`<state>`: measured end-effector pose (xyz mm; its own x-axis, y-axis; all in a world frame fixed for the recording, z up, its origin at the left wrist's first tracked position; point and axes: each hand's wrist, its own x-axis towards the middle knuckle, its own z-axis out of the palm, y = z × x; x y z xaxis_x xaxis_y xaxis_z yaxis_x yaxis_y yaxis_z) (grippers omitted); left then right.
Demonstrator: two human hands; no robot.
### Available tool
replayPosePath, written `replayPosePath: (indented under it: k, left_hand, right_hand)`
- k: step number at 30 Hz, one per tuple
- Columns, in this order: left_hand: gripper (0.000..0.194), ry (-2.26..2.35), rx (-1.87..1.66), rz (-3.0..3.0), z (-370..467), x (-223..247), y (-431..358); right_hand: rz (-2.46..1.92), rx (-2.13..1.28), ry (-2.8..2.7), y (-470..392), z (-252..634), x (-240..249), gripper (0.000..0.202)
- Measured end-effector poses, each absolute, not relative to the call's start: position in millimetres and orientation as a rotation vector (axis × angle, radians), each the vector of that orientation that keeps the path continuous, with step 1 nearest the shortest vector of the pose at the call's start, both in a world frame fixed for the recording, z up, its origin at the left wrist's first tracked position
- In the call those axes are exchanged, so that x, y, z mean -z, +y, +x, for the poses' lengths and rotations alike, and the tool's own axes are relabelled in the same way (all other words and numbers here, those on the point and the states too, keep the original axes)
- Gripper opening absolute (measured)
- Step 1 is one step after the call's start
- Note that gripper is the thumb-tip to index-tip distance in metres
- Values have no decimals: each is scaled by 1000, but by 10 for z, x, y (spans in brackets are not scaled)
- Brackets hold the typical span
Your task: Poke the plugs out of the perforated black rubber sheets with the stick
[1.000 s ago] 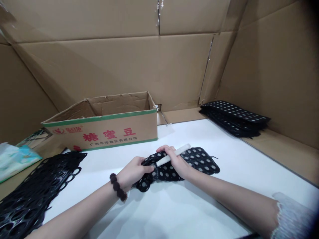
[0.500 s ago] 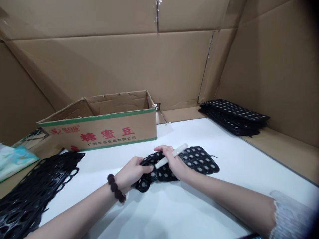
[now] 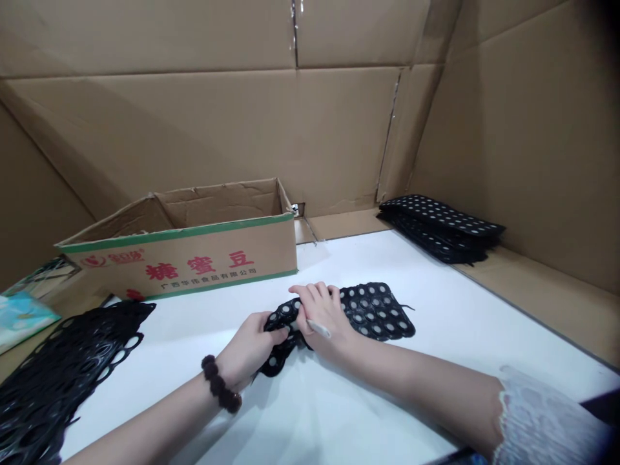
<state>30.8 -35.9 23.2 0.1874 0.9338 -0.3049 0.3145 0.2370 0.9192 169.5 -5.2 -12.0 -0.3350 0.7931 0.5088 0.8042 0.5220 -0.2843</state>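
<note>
A black sheet with rows of pale round discs (image 3: pixel 375 310) lies on the white table, its left end lifted and bent. My left hand (image 3: pixel 254 345) grips that left end, thumb on top of the sheet. Over the sheet's middle-left part is my right hand (image 3: pixel 322 316), closed around a slim white pen-like tool (image 3: pixel 320 329). The tool's back end sticks out toward me below the thumb side; its front end is hidden by the fingers, close to my left thumb.
Behind the hands stands an open cardboard box (image 3: pixel 223 258) with red lettering. Black perforated sheets (image 3: pixel 72 368) lie at the left, by a blue-white packet (image 3: pixel 26 316). A stack of black dotted sheets (image 3: pixel 440 223) rests at the back right. Cardboard walls enclose the table (image 3: pixel 484 342).
My right hand has turned over, so the white tool now points back toward me instead of up to the right. My left hand still holds the sheet's end. The view has shifted slightly.
</note>
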Motion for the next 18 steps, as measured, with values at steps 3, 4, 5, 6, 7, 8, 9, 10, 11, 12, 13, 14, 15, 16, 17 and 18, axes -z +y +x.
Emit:
replayPosePath:
  k: [3,4,5,6,7,8,9,10,11,12,13,14,15,16,17,18]
  left_hand:
    - [17,1311,-629,1347,292,-255,-353]
    - [18,1317,-614,1369,282,-268,-341]
    - [19,1326,-598,1392,268,-284,-325]
    - [20,1326,-575,1415,251,-300,-305]
    - [20,1313,-551,1440,231,-317,-282]
    - [20,1284,-522,1467,208,-331,-259]
    - [20,1249,-494,1497,184,-344,-238]
    - [20,1217,-472,1529,160,-352,-218]
    - [22,1199,-460,1557,138,-356,-202]
    - [24,1197,-462,1582,119,-356,-189]
    - [26,1211,-470,1596,104,-351,-179]
    - [28,1233,-480,1603,94,-343,-171]
    - [29,1254,-491,1604,87,-333,-164]
    - [29,1269,-502,1602,84,-321,-159]
    - [29,1276,-515,1597,83,-310,-154]
    - [28,1273,-525,1593,84,-301,-149]
  right_hand:
    - [-1290,102,-2188,-17,1693,112,33]
    - [-1287,101,-2190,-4,1704,102,32]
    - [-1283,87,-2186,9,1720,91,31]
    - [-1274,59,-2174,21,1742,79,30]
    - [-1257,17,-2160,32,1765,67,29]
    - [-1239,-34,-2139,40,1790,57,28]
    - [-1221,-86,-2110,45,1813,48,27]
    - [-1205,-135,-2079,45,1832,39,26]
    - [-1188,-174,-2048,42,1847,31,25]
    - [-1168,-200,-2021,34,1856,22,24]
    - [-1141,-212,-1999,24,1861,12,24]
    - [-1108,-210,-1982,11,1863,1,24]
    - [-1075,-201,-1972,-1,1864,-10,23]
    - [-1057,-189,-1965,-12,1865,-22,21]
    - [-1057,-180,-1962,-20,1869,-33,17]
    - [-1071,-184,-1976,-25,1876,-41,10]
